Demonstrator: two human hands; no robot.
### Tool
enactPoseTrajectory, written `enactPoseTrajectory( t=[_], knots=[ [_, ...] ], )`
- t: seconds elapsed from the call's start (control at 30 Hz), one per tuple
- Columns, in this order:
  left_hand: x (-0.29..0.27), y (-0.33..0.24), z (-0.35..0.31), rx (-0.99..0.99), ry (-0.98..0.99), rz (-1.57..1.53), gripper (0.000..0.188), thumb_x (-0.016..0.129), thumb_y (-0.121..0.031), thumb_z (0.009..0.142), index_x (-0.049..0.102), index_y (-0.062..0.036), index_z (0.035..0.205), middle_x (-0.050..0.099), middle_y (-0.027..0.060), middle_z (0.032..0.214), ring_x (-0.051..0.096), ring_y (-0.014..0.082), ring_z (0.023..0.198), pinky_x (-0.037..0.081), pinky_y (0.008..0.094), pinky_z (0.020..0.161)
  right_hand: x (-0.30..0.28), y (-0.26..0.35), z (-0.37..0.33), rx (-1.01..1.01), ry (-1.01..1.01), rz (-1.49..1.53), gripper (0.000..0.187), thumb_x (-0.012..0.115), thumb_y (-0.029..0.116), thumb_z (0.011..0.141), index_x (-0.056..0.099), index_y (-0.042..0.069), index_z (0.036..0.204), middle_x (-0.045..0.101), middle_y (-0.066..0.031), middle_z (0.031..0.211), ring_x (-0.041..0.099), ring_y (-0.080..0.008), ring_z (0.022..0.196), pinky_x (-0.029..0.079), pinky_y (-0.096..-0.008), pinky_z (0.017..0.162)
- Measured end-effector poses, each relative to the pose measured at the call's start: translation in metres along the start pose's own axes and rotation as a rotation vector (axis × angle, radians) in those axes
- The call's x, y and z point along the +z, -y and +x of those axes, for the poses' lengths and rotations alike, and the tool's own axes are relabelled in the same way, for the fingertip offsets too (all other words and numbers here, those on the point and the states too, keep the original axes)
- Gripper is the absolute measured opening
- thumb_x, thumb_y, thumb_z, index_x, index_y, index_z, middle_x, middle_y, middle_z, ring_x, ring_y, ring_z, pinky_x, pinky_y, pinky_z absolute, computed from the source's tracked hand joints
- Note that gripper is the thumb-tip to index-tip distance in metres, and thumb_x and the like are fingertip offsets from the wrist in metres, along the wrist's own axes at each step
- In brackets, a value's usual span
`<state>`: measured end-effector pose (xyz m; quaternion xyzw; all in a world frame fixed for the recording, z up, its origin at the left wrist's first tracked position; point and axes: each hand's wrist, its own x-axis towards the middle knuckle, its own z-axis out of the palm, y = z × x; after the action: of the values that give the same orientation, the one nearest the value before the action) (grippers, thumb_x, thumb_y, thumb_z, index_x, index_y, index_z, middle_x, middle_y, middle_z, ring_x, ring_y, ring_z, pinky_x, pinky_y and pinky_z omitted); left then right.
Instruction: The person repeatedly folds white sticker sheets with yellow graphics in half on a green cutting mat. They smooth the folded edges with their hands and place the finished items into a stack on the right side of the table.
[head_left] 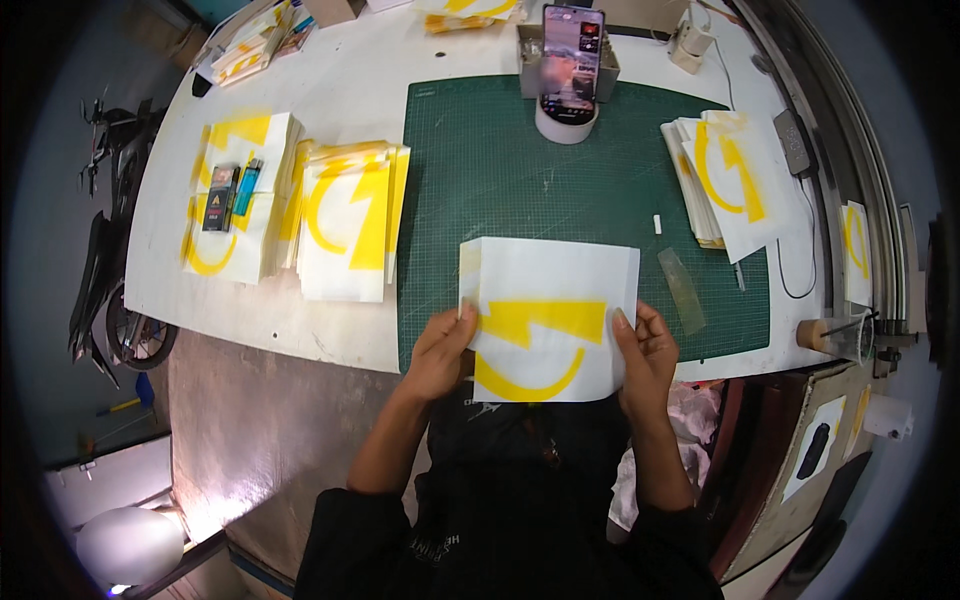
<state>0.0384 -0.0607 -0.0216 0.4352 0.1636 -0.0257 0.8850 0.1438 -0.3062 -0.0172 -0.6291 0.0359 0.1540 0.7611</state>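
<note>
My left hand (440, 352) and my right hand (648, 357) hold a folded white paper sheet (540, 272) by its two side edges, thumbs on top. Printed on it in yellow are a wedge shape and a curved stroke, and narrow folds run along its sides. The sheet is held over the near edge of the green cutting mat (480, 170), in front of my body. Left of the mat lies a stack of similar printed papers (345, 210); another paper stack (725, 185) lies at the mat's right edge.
A phone (571, 65) stands on a round white stand (566, 126) at the back. A dark small box (221, 198) and a blue lighter (247, 187) rest on the far-left stack (265, 215). A clear plastic strip (682, 291) lies right of my hands, near a cup (850, 338).
</note>
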Motion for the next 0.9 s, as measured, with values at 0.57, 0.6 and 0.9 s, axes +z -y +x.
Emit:
enactPoseTrajectory(
  t=[0.57, 0.6, 0.9],
  knots=[
    [-0.023, -0.018, 0.006, -0.093, 0.189, 0.650, 0.047, 0.045, -0.032, 0.117, 0.073, 0.0057, 0.121, 0.077, 0.0109, 0.106, 0.072, 0.0127, 0.093, 0.057, 0.0285, 0.082, -0.068, 0.026, 0.010, 0.208, 0.828, 0.261, 0.079, 0.086, 0.011, 0.085, 0.048, -0.005, 0.153, 0.063, -0.0176, 0.144, 0.059, -0.0271, 0.133, 0.043, -0.0428, 0.114],
    [-0.029, -0.017, 0.005, -0.111, 0.234, 0.635, 0.048, 0.045, -0.033, 0.117, 0.074, 0.0054, 0.120, 0.078, 0.0102, 0.103, 0.071, 0.0115, 0.090, 0.057, 0.0278, 0.078, -0.069, 0.017, 0.010, 0.207, 0.924, 0.331, 0.088, 0.088, 0.013, 0.082, 0.043, -0.005, 0.156, 0.057, -0.0183, 0.151, 0.054, -0.0292, 0.139, 0.040, -0.0443, 0.118],
    [-0.024, -0.022, -0.002, 0.077, 0.321, 0.464, 0.033, 0.055, -0.022, 0.114, 0.075, 0.0048, 0.117, 0.074, 0.0030, 0.086, 0.062, 0.0027, 0.071, 0.049, 0.0231, 0.056, -0.061, -0.025, 0.011, 0.304, 1.206, 0.726, 0.095, 0.086, 0.020, 0.085, 0.034, -0.004, 0.162, 0.045, -0.0198, 0.162, 0.040, -0.0333, 0.152, 0.031, -0.0497, 0.124]
  ],
)
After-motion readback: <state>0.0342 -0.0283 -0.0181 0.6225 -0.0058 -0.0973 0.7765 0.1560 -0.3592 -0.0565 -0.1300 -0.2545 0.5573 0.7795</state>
